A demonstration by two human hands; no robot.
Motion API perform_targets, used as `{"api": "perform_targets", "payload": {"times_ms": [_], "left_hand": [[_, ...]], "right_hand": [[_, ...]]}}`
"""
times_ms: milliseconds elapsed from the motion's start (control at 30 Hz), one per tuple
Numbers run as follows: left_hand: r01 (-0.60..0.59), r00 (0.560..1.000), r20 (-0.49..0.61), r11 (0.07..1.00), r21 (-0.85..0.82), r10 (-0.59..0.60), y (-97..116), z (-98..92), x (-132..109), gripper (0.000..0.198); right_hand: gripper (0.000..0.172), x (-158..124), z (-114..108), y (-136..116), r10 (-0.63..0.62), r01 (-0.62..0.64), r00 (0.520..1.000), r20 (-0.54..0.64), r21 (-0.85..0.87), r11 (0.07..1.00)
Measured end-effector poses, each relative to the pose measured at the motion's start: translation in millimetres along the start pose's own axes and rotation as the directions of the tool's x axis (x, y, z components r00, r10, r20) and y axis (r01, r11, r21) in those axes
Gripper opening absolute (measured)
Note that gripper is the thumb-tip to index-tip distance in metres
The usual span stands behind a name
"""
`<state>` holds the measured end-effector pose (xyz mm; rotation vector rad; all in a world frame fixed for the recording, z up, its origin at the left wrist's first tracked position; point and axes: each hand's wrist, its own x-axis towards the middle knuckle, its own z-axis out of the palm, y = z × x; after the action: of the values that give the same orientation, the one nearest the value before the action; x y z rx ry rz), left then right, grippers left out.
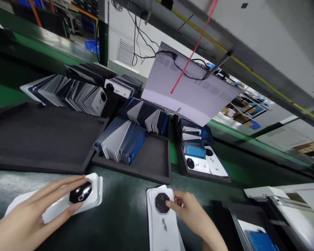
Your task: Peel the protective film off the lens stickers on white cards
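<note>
My left hand (39, 209) lies flat with fingers stretched out over a small stack of white phone back covers (92, 195) with a black camera ring, on the dark green table. My right hand (189, 209) has its fingers curled at the edge of a second stack of white covers (163, 223) lying in front of me, pinching beside the black octagonal camera ring (161, 202). Whether it grips the top cover or only touches it is unclear.
Black foam trays hold rows of upright covers: white and dark ones at the back left (70, 92), blue and grey ones in the middle (125, 139), a few flat white ones to the right (206, 164). A monitor's back (191, 90) hangs above. A white machine (290, 205) stands right.
</note>
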<state>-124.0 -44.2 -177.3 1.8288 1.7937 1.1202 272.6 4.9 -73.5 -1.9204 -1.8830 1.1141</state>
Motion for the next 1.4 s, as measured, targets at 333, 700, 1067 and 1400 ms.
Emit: {"api": "perform_targets", "payload": {"times_ms": [333,700,1067,1400], "left_hand": [[0.048,0.975,0.203,0.978,0.203,-0.09,-36,-17.8,-5,0.049],[0.238,0.938,0.283,0.965,-0.11,-0.199,77,-19.6,33,0.061],[0.523,0.74,0.67,0.574,-0.63,0.061,177,2.3,72,0.031],[0.432,0.792,0.605,0.625,-0.65,0.082,183,6.7,77,0.021]], "right_hand": [[0.013,20,10,8,0.216,-0.261,0.957,-0.192,-0.253,0.932],[0.079,-5,58,-84,-0.214,0.18,0.969,0.123,0.242,0.954],[0.122,-28,20,-116,-0.075,0.162,0.986,-0.148,0.769,0.619],[0.1,-32,24,-94,-0.234,0.367,0.888,-0.396,0.304,0.879]]}}
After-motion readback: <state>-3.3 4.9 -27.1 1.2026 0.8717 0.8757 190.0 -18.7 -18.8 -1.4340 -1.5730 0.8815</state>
